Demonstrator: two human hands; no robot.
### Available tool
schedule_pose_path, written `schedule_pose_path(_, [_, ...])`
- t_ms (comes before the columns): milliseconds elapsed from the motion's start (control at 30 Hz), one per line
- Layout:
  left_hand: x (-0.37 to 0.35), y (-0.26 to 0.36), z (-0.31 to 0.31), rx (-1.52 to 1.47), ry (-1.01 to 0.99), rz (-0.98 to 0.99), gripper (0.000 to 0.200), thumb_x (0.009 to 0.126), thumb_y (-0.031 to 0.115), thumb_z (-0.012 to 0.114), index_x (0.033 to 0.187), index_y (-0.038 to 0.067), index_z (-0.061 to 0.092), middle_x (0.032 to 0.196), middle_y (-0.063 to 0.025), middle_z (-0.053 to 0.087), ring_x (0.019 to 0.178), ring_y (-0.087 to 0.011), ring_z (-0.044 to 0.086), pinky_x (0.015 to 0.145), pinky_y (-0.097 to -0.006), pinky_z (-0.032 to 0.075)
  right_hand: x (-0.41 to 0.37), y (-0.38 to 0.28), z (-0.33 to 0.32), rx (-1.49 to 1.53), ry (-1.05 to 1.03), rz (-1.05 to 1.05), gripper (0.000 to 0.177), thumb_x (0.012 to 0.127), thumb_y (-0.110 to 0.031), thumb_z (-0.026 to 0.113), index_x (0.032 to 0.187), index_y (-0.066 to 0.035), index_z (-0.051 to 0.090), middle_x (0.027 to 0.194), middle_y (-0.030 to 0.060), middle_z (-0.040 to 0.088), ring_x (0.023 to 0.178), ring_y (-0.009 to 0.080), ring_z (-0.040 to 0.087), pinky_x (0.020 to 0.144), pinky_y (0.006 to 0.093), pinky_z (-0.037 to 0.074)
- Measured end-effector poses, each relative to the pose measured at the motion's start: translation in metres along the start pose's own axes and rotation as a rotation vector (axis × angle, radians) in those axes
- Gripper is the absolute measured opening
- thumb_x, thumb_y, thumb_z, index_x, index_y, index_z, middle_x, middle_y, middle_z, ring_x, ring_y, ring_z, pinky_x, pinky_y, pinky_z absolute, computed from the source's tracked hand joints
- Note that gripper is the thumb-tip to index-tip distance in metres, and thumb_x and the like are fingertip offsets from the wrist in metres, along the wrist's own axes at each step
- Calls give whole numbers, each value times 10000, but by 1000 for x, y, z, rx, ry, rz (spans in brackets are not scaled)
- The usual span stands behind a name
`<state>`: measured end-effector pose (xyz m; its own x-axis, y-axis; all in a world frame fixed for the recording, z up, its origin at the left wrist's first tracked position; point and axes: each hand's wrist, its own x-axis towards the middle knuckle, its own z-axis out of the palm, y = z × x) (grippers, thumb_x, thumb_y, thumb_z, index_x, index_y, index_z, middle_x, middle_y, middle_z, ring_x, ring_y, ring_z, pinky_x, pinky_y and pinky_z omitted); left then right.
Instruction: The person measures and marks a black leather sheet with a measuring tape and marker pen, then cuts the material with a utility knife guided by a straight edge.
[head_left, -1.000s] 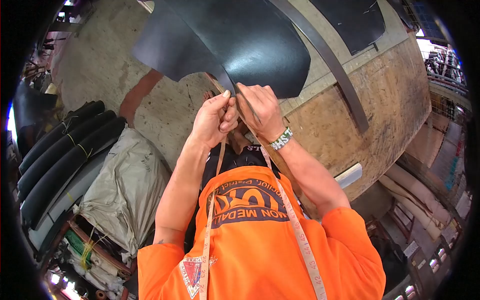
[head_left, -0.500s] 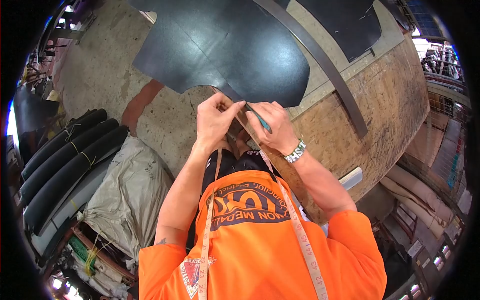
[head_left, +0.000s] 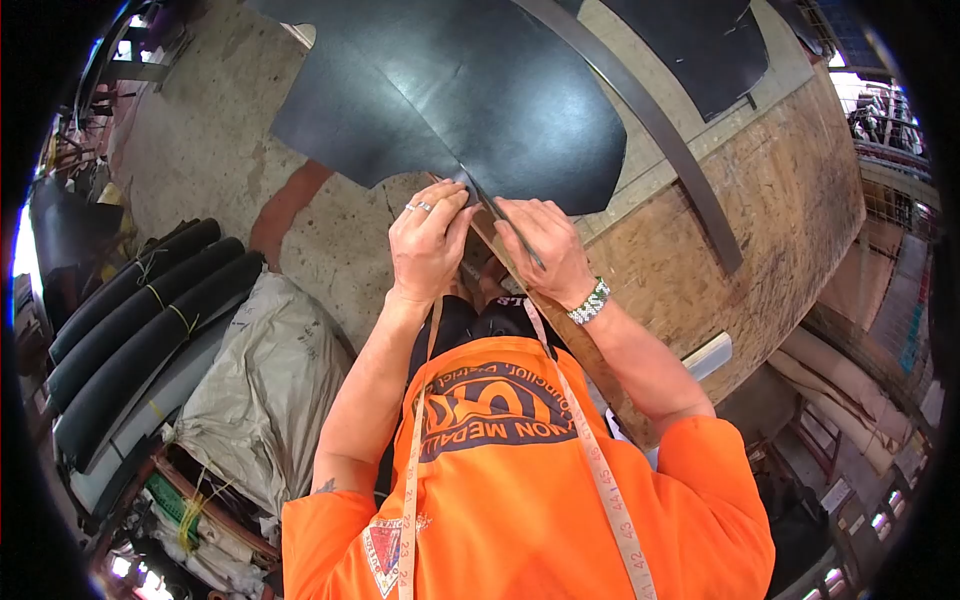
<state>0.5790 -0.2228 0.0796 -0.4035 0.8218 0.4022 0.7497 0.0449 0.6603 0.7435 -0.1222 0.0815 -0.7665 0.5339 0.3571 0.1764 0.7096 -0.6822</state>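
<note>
Fingertips of the left hand (head_left: pixel 432 238), ringed on one finger, pinch the near edge of a black sheet (head_left: pixel 490 110); how much is gripped is hidden. Fingers of the right hand (head_left: pixel 548 245) curl closed around a slim knife-like tool (head_left: pixel 524 243), its rear end lying back over the hand. The tool's long axis slants roughly along the worktop's left edge, its tip pointing away from the person, just beside the left fingertips. The left pinch probably keeps the sheet steady where the tool meets it.

The sheet lies partly on the worktop (head_left: pixel 790 200) and partly beyond its left edge, above the floor; a faint line across it, likely the bend there, runs much the way the tool points. Its long axis seems to lead away from the person, the far end cut off by the frame.

Farther right, a dark strip (head_left: pixel 665 150) slants across the worktop, ending short of the right edge, where a whitish block (head_left: pixel 708 355) sits. A tape measure (head_left: pixel 605 470) hangs down both sides of the orange shirt (head_left: pixel 510 520), presumably for easy reach.
</note>
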Motion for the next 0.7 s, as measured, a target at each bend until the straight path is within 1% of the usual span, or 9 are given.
schedule_pose_path(400, [7, -1, -4, 19, -6, 11, 144, 829, 17, 777, 960, 4, 719, 1001, -132, 752, 896, -291, 732, 786, -364, 582, 14, 11, 17, -46, 38, -61, 270, 907, -61, 680, 1152, 46, 646, 987, 151, 695, 869, 311, 657, 771, 404, 500])
schedule_pose_path(567, [16, 5, -13, 16, 0, 8, 128, 827, 17, 780, 939, -1, 722, 982, -137, 757, 865, -290, 736, 773, -359, 580, 24, 16, 25, -18, 47, -68, 280, 909, -64, 676, 1163, 49, 639, 999, 153, 692, 892, 319, 653, 791, 410, 502])
schedule_pose_path(667, [22, 9, -19, 16, 3, 20, 132, 819, 11, 787, 930, -10, 721, 979, -145, 758, 855, -288, 739, 768, -355, 580, 34, 17, 31, 2, 45, -52, 316, 892, -5, 662, 1203, 39, 620, 1047, 176, 692, 926, 342, 664, 816, 425, 510])
schedule_pose_path(700, [24, 9, -21, 17, 6, 26, 135, 815, 8, 790, 928, -13, 720, 979, -148, 759, 853, -287, 741, 766, -354, 580, 38, 18, 34, -2, 51, -57, 300, 901, -27, 666, 1190, 39, 624, 1031, 168, 691, 917, 336, 660, 812, 420, 508])
